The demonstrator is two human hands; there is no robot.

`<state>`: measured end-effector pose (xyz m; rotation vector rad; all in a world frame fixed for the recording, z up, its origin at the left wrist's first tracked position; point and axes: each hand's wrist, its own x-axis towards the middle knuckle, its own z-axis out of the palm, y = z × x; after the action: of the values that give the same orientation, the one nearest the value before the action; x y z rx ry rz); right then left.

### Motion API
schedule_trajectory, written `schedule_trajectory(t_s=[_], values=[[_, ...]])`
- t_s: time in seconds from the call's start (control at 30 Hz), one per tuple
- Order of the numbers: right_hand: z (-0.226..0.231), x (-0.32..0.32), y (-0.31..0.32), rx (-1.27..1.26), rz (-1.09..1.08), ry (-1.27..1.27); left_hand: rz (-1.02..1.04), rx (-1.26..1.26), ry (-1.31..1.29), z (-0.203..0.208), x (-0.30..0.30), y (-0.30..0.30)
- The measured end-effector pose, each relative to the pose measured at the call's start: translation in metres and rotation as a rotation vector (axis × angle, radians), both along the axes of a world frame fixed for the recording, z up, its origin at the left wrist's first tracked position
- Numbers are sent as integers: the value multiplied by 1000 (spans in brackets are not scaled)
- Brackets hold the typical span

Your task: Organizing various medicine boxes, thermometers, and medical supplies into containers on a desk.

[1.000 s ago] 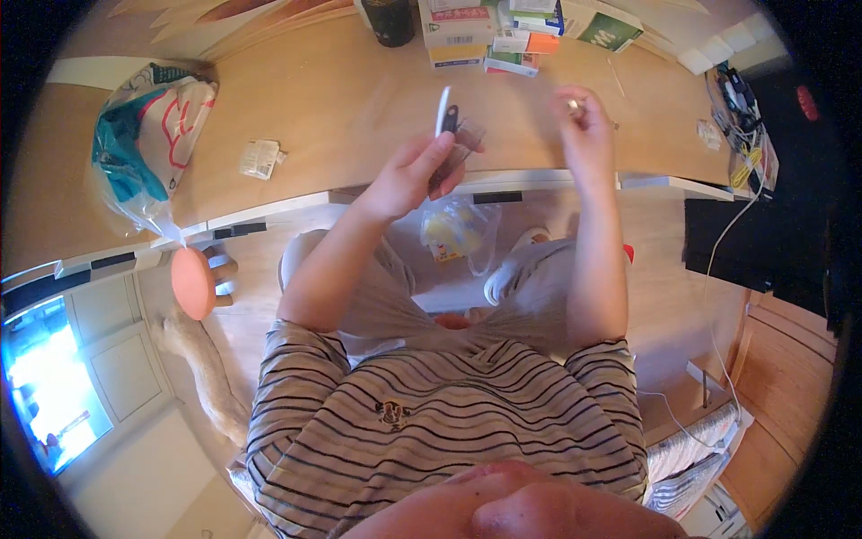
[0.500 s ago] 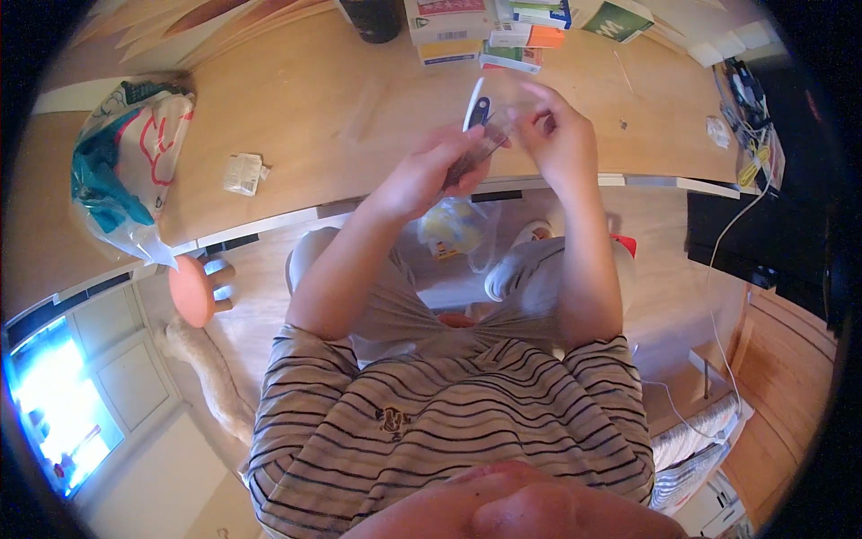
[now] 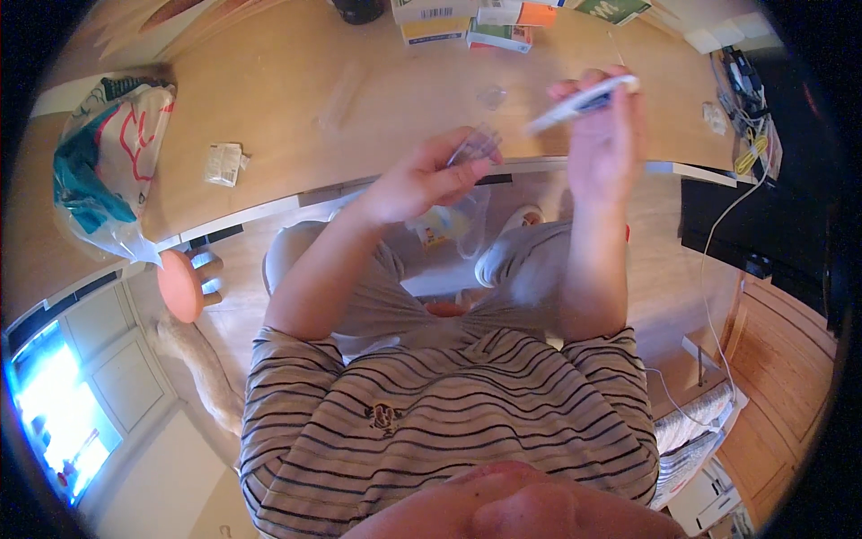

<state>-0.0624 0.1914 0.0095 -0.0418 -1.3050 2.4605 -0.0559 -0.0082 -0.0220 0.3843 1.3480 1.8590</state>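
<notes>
**Wooden tabletop (image 3: pixel 260 108), a slim white tool above it in the right hand (image 3: pixel 606 148)**

The tabletop curves across the upper part of the view. At its far side stand several cartons (image 3: pixel 435 31), some white with yellow, orange or green, and a dark cup (image 3: pixel 361 9) cut off by the upper edge. On the left lies a clear plastic bag (image 3: pixel 117 171) with teal and white in it; to its right is a small white packet (image 3: pixel 224 164). Cables (image 3: pixel 752 135), one bundle of them yellow, gather at the right end.

The slim white tool (image 3: pixel 579 103) with a dark section is held at a slant over the tabletop, its lower end toward the left. The right grip pinches it between thumb and fingers; motion blur hides the exact contact. The left hand (image 3: pixel 426 180), near the front edge, has its grip closed around a small transparent piece (image 3: pixel 476 146), thumb on the near side. The two hands are apart. Beyond the gap between them, a small clear object (image 3: pixel 491 97) lies on the tabletop; its kind is hard to tell.

Below, a plastic bag with yellow in it (image 3: pixel 440 225) sits near the person's feet, and an orange-topped stool (image 3: pixel 182 286) stands at the left.
</notes>
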Motion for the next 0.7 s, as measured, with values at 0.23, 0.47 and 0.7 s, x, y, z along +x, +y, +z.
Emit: schedule_trajectory(t_s=[0.23, 0.47, 0.7], values=[[-4, 10, 12, 535, 127, -25, 6, 43, 33, 1, -1, -5], [-5, 8, -3, 537, 520, -161, 46, -17, 194, 4, 0, -7], [-2, 7, 2, 688, 563, -283, 12, -59, 157, 7, -1, -12]])
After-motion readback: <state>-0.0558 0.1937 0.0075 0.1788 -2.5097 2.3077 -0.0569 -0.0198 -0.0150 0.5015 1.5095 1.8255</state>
